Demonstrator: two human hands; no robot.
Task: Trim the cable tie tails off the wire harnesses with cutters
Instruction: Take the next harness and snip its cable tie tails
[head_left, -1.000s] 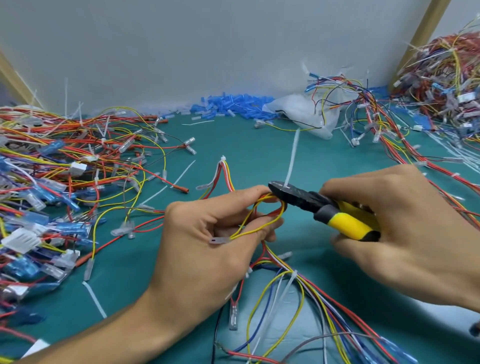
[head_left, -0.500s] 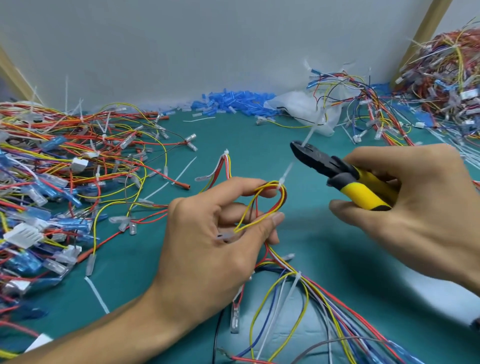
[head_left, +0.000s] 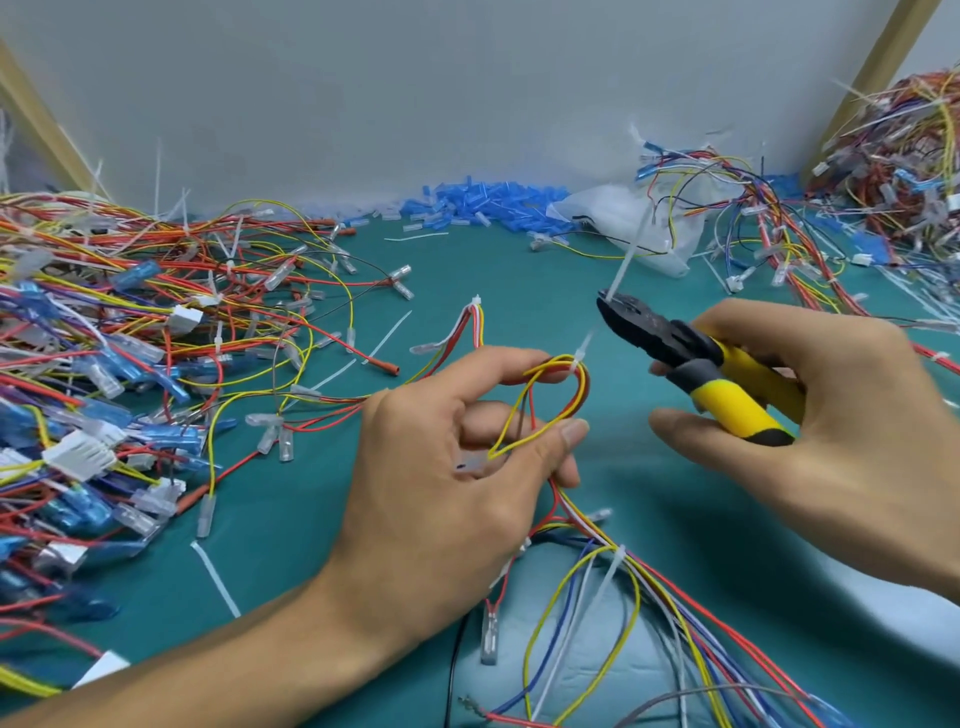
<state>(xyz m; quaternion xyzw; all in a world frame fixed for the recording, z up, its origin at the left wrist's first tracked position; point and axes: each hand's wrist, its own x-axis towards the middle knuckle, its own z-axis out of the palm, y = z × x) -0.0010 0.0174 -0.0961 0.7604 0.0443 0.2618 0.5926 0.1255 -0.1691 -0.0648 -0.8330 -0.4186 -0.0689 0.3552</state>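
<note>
My left hand pinches a loop of yellow, red and brown wires of a harness between thumb and fingers. A white cable tie on top of the loop shows a short stub. My right hand grips yellow-handled cutters up and to the right of the loop, apart from it. A long white cut tie tail stands in the cutters' black jaws. The rest of the harness trails toward me across the green mat.
A big pile of tied harnesses covers the left side. Another heap sits at the far right. Blue terminal sleeves and a white plastic bag lie by the back wall. Loose cut tails litter the mat.
The cutters closed on the tie tail at the loop, then lifted up and right carrying the cut tail. My left hand kept holding the wire loop.
</note>
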